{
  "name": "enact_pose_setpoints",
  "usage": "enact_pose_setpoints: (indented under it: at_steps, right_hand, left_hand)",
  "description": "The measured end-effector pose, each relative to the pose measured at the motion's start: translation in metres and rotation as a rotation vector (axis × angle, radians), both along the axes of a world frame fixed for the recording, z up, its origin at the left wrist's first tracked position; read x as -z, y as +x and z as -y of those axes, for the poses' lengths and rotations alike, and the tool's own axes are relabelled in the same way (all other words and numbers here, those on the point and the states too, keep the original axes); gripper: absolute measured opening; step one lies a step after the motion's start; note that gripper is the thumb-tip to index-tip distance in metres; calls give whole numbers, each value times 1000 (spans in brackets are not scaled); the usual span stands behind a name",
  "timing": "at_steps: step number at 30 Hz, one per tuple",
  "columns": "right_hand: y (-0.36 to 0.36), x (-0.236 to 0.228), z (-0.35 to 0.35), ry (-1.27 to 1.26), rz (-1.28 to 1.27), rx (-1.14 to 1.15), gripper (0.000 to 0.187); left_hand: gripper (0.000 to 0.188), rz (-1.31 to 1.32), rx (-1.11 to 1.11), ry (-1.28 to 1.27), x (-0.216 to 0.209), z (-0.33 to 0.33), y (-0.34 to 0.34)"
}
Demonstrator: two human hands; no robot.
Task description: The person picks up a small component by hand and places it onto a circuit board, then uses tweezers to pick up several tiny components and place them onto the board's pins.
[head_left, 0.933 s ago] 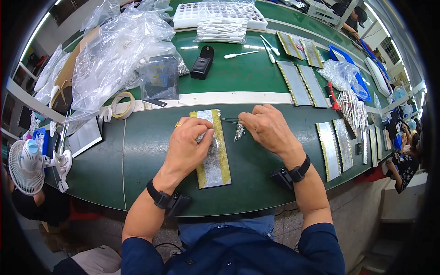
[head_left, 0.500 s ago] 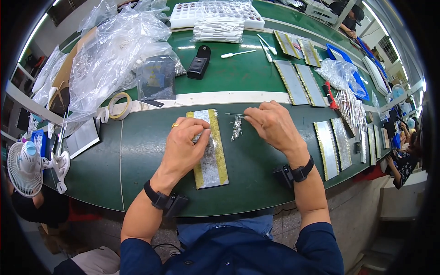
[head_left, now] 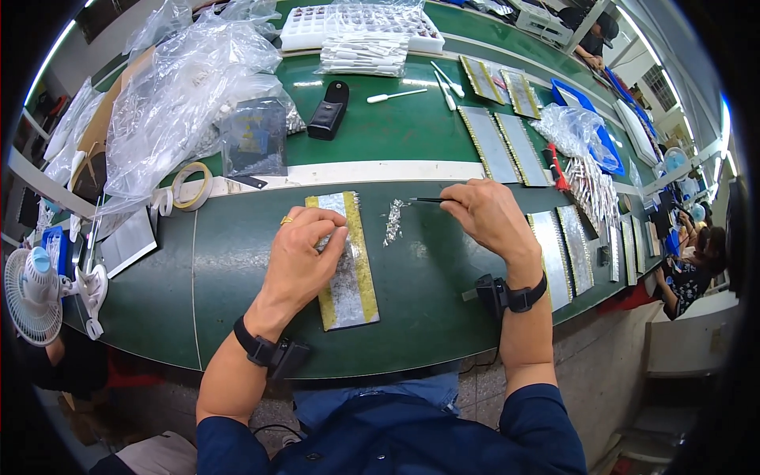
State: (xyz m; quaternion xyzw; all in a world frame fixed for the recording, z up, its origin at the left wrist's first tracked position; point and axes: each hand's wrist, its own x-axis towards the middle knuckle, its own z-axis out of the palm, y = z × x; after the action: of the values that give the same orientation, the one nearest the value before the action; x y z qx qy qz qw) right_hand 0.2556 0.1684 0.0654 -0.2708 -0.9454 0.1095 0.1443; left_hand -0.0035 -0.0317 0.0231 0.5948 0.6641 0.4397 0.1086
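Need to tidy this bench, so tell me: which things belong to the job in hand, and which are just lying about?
In use, by the look of it:
yellow-edged plate, under the left hand
thin dark tool, held in the right hand
small silvery pieces, near the tool's tip

Probably just lying about:
black case
white dropper
clear plastic bags

1. Here's the plate (head_left: 348,299), under the left hand (head_left: 303,249).
2. Bits (head_left: 393,222) just left of the tweezers (head_left: 428,199) in the right hand (head_left: 495,218).
3. Tape (head_left: 205,188) left of both grips, pouch (head_left: 325,119) beyond them.
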Motion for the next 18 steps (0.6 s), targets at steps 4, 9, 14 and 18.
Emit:
enact_pose_setpoints:
  at_steps: [4,9,14,18]
  right_hand:
    - [0,-3,2,-26,16,13,17]
    - [-1,-3,3,-29,40,37,17]
    - [-2,-3,3,-13,14,63,17]
    - [-3,-18,11,-169,132,110,19]
  left_hand:
    - [15,-9,4,8,0,0,0]
    - [15,6,1,-11,-2,0,1]
    - [16,9,-4,-16,-3,0,1]
    - [16,0,-3,-18,-3,1,1]
